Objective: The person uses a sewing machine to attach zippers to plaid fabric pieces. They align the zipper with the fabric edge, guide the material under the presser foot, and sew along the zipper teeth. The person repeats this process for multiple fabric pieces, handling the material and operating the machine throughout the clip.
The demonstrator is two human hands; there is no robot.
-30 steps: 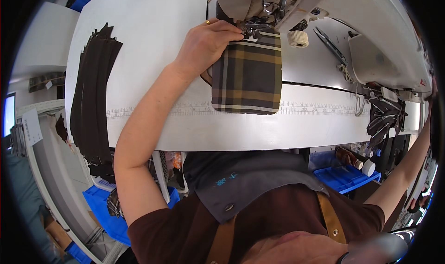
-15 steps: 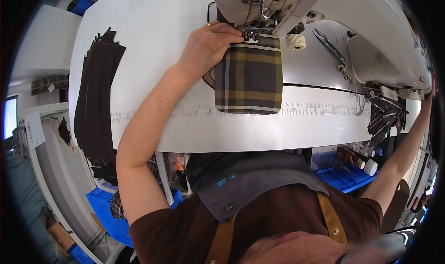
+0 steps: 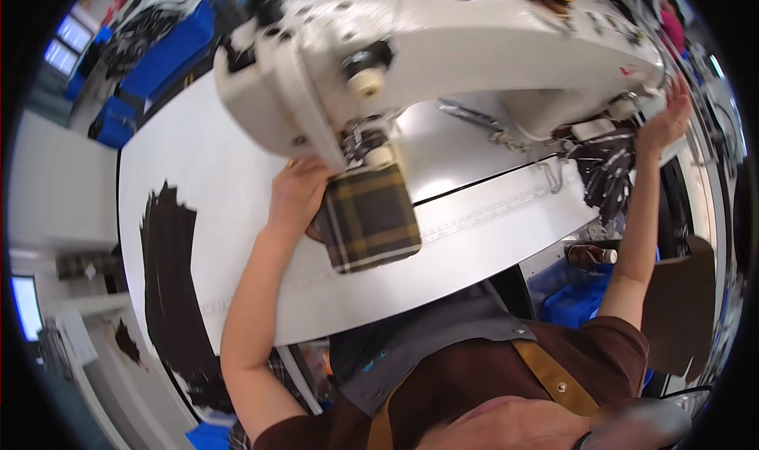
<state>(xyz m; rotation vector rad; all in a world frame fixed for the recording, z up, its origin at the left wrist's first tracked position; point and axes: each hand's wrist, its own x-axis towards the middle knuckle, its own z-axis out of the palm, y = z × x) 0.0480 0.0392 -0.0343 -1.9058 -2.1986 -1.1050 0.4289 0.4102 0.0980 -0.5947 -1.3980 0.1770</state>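
A white sewing machine (image 3: pixel 443 39) stands over the table. Under its presser foot lies a plaid fabric piece (image 3: pixel 371 221) in dark brown, mustard and white, with rounded lower corners. My left hand (image 3: pixel 299 195) bends over the piece's upper left edge, thumb and fingers closed together on it; the machine head hides the fingertips in part. A brown edge of another layer peeks out beneath, beside my wrist. Far to the right, my right hand (image 3: pixel 666 126) reaches up at the machine's right end, fingers stretched out. What those fingertips touch is hard to make out.
A stack of dark brown fabric strips (image 3: pixel 178 268) lies on the left of the white table (image 3: pixel 482 256). Thread snips (image 3: pixel 470 114) rest behind the needle area. A bundle of dark strips (image 3: pixel 605 169) hangs near my right wrist. Blue bins (image 3: pixel 573 300) sit under the table.
The view has swung up and rightward, tilting the table and showing more of the machine. My left hand stays at the fabric's edge; my right hand, mostly out of view before, now shows.
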